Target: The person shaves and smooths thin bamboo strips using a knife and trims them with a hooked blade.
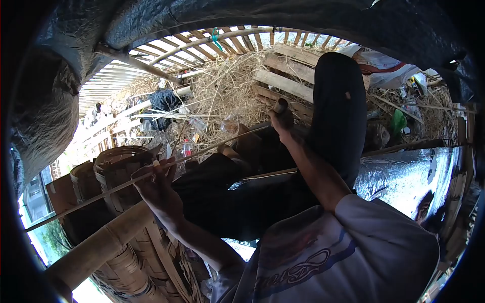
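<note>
A long thin pale strip (pixel 103 194) slants from the lower left up towards the middle. My left hand (pixel 159 189) is closed on this strip, its fingers bent around it; a small pale piece shows at a fingertip. My right hand (pixel 284 123) grips a short brown rod-like handle (pixel 280 105), whose round end points up. The strip's far end lies close to the right hand, and whether they touch cannot be made out. Below the strip, my dark-clothed legs (pixel 339 111) are bent.
Woven bamboo baskets (pixel 118 177) stand at the left, beside a thick bamboo pole (pixel 108 240). Dry straw (pixel 227 91) and wooden slats (pixel 285 83) lie ahead. A bamboo slat fence (pixel 202 48) curves behind, with dark sheeting (pixel 242 12) overhead. A shiny silvery surface (pixel 399 174) is at the right.
</note>
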`<action>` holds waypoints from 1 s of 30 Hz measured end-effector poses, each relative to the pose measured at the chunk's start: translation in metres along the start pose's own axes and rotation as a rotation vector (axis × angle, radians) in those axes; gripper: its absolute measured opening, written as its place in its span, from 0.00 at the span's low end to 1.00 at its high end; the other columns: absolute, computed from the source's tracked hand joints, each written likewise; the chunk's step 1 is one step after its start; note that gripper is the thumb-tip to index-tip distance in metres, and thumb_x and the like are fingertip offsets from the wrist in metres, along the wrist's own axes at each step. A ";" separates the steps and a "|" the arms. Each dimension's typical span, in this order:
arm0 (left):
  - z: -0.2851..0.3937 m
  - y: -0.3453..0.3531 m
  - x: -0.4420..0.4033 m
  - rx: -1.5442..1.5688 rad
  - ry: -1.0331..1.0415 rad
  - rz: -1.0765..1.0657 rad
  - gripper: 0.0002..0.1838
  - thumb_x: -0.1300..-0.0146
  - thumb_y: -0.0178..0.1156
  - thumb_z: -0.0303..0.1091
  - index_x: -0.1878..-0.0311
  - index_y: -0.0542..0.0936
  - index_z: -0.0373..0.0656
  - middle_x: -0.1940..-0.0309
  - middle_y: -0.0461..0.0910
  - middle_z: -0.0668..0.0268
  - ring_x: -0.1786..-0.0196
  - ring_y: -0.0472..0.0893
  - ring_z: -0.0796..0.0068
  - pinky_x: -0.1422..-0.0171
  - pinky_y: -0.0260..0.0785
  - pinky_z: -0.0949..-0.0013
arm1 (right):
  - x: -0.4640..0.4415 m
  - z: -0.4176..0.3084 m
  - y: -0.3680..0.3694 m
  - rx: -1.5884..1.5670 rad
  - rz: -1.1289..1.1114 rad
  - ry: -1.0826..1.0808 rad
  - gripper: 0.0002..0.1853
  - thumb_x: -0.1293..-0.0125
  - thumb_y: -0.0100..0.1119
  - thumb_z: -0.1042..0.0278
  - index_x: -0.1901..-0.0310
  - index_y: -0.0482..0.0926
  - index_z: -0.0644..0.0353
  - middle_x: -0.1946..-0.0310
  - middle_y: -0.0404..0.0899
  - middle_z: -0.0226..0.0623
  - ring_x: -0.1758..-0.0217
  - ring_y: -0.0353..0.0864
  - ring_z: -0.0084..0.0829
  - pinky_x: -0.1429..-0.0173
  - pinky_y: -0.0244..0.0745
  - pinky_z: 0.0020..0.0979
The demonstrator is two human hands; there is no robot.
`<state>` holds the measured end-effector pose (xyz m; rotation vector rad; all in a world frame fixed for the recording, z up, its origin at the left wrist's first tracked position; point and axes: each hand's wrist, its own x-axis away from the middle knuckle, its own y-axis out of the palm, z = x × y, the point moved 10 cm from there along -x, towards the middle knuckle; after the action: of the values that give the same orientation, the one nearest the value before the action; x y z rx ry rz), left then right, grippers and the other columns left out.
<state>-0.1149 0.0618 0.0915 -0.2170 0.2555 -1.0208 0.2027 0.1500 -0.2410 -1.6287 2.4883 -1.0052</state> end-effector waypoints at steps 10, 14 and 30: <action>0.002 0.001 0.002 -0.033 -0.036 0.017 0.09 0.31 0.49 0.32 0.54 0.62 0.39 0.61 0.75 0.54 0.55 0.81 0.59 0.51 0.78 0.56 | 0.015 -0.065 0.012 -0.347 -0.548 -0.096 0.06 0.52 0.61 0.70 0.70 0.79 0.59 0.75 0.82 0.35 0.71 0.82 0.26 0.65 0.76 0.31; 0.002 0.001 0.001 -0.027 -0.073 0.045 0.10 0.31 0.49 0.32 0.54 0.61 0.39 0.60 0.74 0.54 0.55 0.81 0.59 0.51 0.79 0.56 | -0.001 -0.024 0.035 0.044 -0.456 -0.204 0.06 0.52 0.61 0.69 0.71 0.79 0.58 0.77 0.82 0.35 0.74 0.82 0.24 0.66 0.75 0.30; -0.007 -0.012 0.002 -0.069 -0.082 0.058 0.08 0.30 0.47 0.30 0.55 0.61 0.39 0.60 0.74 0.51 0.54 0.80 0.58 0.50 0.79 0.58 | 0.003 -0.048 0.057 -0.137 -0.664 -0.144 0.09 0.55 0.61 0.62 0.74 0.80 0.57 0.79 0.80 0.38 0.73 0.81 0.33 0.64 0.74 0.34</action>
<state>-0.1254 0.0534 0.0877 -0.3115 0.2215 -0.9438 0.1382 0.1862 -0.2309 -2.5495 1.9832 -0.7024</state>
